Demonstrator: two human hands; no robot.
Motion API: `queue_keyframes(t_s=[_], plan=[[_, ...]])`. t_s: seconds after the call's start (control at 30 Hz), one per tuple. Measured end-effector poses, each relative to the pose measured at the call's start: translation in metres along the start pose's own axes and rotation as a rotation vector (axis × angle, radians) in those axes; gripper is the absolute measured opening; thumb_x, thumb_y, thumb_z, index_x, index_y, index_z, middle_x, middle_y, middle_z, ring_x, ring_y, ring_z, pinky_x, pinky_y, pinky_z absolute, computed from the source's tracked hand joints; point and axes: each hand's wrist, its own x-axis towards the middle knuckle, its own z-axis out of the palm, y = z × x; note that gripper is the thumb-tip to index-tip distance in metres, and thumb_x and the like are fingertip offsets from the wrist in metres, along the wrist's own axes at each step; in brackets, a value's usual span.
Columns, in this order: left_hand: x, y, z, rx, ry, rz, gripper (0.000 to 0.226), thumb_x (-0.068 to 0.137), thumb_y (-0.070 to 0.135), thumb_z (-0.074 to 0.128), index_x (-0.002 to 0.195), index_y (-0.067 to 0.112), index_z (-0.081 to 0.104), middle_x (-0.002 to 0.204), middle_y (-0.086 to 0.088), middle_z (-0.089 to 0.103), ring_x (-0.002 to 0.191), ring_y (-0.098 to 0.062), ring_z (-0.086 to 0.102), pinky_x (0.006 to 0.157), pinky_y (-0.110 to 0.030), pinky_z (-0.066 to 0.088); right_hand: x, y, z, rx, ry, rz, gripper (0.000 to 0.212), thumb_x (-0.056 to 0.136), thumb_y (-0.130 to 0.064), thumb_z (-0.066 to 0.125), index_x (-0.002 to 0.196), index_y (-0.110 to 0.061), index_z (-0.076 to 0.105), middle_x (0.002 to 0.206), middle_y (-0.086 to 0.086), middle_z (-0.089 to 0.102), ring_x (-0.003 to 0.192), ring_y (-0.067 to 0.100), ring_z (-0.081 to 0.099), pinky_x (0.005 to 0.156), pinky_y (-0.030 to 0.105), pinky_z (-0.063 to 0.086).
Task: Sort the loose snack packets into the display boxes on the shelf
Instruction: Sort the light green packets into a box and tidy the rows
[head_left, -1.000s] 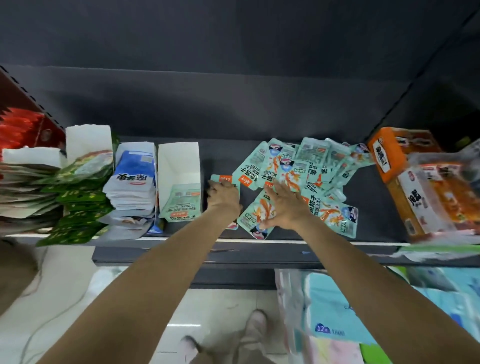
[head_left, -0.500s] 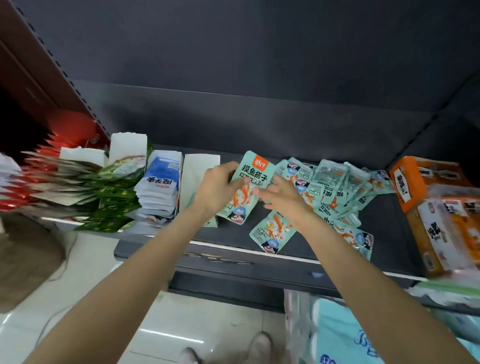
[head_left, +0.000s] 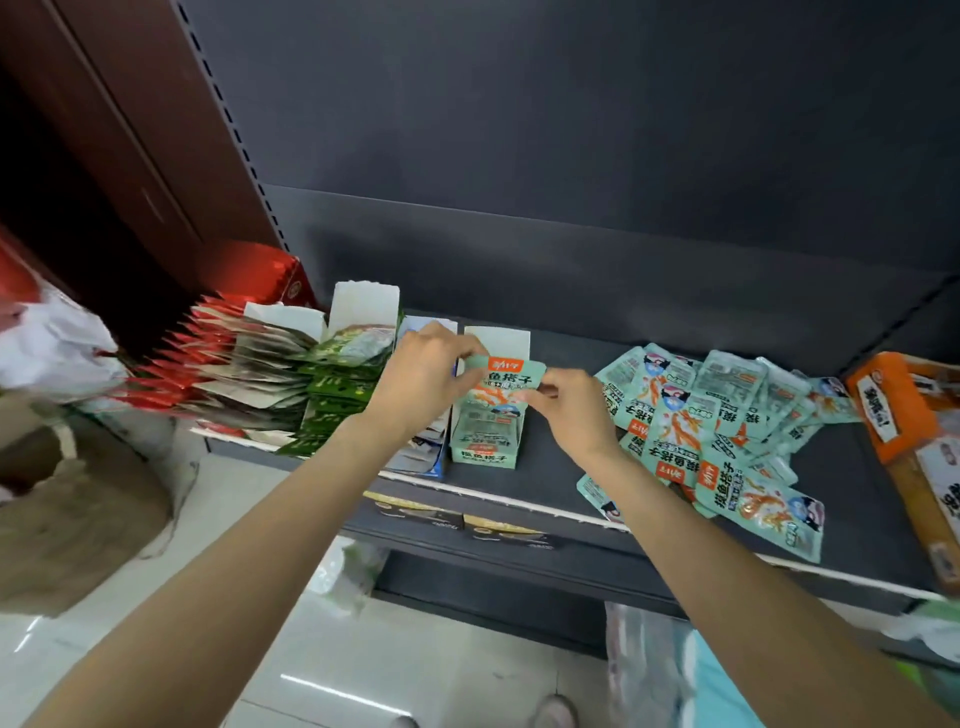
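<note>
Dark shelf (head_left: 545, 467) bears a pile of loose packets (head_left: 727, 415), now well right of both hands. One mint packet (head_left: 506, 384), lifted from the shelf, is pinched by left hand (head_left: 415, 379) and right hand (head_left: 571, 410) over the mint display box (head_left: 485, 436); insertion appears imminent.

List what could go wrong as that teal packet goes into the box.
1. Both hands, left hand and right hand, pinch the teal packet by its edges; it might buckle at the teal display box.
2. The loose pile reaches the shelf's front edge; a forearm could brush packets off.
</note>
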Motion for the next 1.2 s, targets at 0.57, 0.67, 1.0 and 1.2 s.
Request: queue_keyframes(t_s=[0.57, 0.67, 1.0, 1.2], plan=[[-0.003, 0.041, 0.077, 0.406, -0.282, 0.606, 0.036, 0.093, 0.033, 0.036, 0.096, 0.015, 0.068, 0.089, 0.001, 0.068, 0.094, -0.021, 0.054, 0.077, -0.033, 0.041, -0.027, 0.100, -0.037, -0.439, -0.116, 0.296, 0.054, 0.088, -0.017, 0.061, 0.138, -0.014, 0.043, 0.143, 0.012, 0.041, 0.132, 0.025, 0.038, 0.108, 0.032, 0.031], [0.000, 0.069, 0.122, 0.173, -0.536, 0.363, 0.031, 0.096, 0.019, 0.044, 0.121, 0.006, 0.056, 0.116, -0.011, 0.059, 0.110, -0.028, 0.051, 0.090, -0.039, 0.044, -0.033, 0.125, -0.052, -0.582, -0.267, 0.377, 0.080, 0.086, -0.039, 0.063, 0.149, -0.019, 0.018, 0.158, 0.009, 0.006, 0.146, 0.026, 0.001, 0.117, 0.039, 0.009], [0.024, 0.106, 0.192, 0.038, -0.647, -0.384, 0.045, 0.084, 0.024, 0.070, 0.119, 0.002, 0.052, 0.119, -0.017, 0.058, 0.109, -0.031, 0.058, 0.089, -0.037, 0.048, -0.037, 0.149, -0.064, -0.548, -0.301, 0.373, 0.090, 0.079, -0.041, 0.070, 0.150, -0.020, 0.018, 0.159, 0.004, -0.001, 0.146, 0.026, -0.004, 0.118, 0.041, 0.009], [0.036, 0.098, 0.157, -0.062, -0.501, -0.402, 0.022, 0.092, 0.016, 0.055, 0.109, 0.002, 0.061, 0.108, -0.017, 0.065, 0.098, -0.032, 0.062, 0.079, -0.035, 0.050, -0.031, 0.136, -0.072, -0.239, -0.108, 0.398, 0.087, 0.081, -0.035, 0.070, 0.149, -0.018, 0.020, 0.156, 0.010, 0.011, 0.144, 0.027, 0.007, 0.117, 0.039, 0.011]])
